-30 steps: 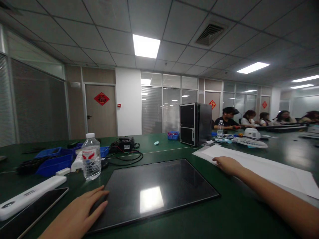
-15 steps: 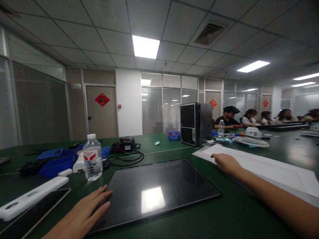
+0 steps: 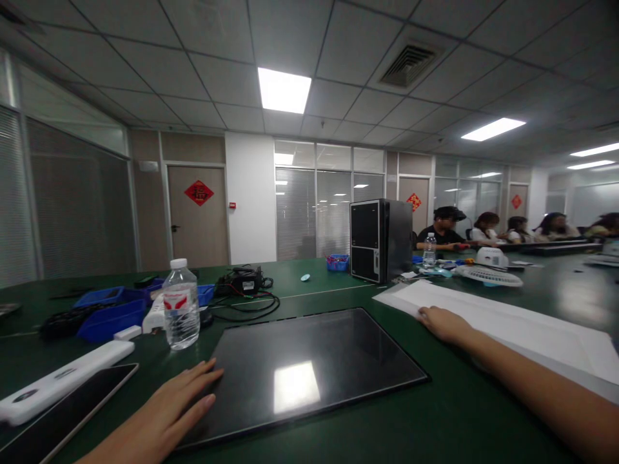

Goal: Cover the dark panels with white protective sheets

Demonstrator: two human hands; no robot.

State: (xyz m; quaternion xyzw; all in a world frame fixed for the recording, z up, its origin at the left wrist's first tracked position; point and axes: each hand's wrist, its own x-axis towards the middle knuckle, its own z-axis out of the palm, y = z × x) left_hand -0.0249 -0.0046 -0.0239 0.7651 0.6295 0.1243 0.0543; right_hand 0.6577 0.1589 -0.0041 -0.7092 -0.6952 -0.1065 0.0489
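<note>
The panel (image 3: 333, 348) lies on the table (image 3: 387, 432). Relative to the panel: bottle (image 3: 182, 312), left rear; paper (image 3: 507, 322), right; tower (image 3: 380, 241), behind; left hand (image 3: 169, 403), left edge.

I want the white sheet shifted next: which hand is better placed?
Right, I'd judge: the right hand is at the edge of the white sheet, while the left hand is at the dark panel, which lies between it and the sheet.

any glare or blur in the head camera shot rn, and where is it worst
In the head view, a square white reflection glares on the dark panel; also in the head view, the nearest ceiling light is blown out to white, and the seated people at far right look soft.
</note>
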